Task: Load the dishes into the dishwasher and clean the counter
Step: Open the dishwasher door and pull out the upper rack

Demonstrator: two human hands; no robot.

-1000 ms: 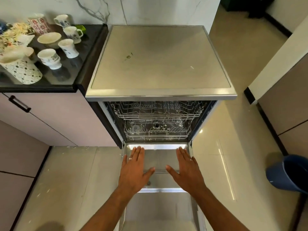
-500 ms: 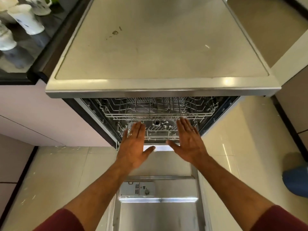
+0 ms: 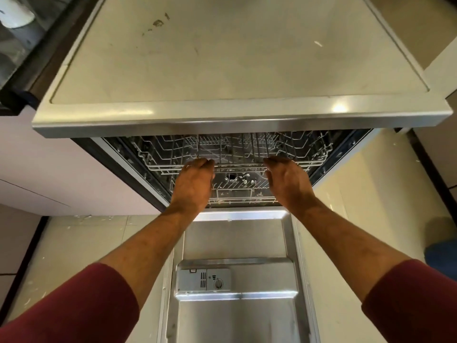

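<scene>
Dishwasher (image 3: 237,58): open front faces the person; door (image 3: 237,305) folded flat toward them.
Racks: two, upper rack (image 3: 237,154) above lower rack (image 3: 242,191), long sides running left to right.
Left hand (image 3: 193,184): fingers curled over the upper rack's front edge, gripping it.
Right hand (image 3: 288,179): likewise gripping that edge, right of centre.
Table (image 3: 14,63): far left, one white cup (image 3: 14,11).

Bright, warm indoor light. Two glare spots shine on the dishwasher (image 3: 237,58) top's steel front edge, and the open door (image 3: 237,305) reflects light in bands. The rack (image 3: 235,154) cavity is dim. Wide-angle distortion bends the edges; corners look soft, slightly blurred.
</scene>
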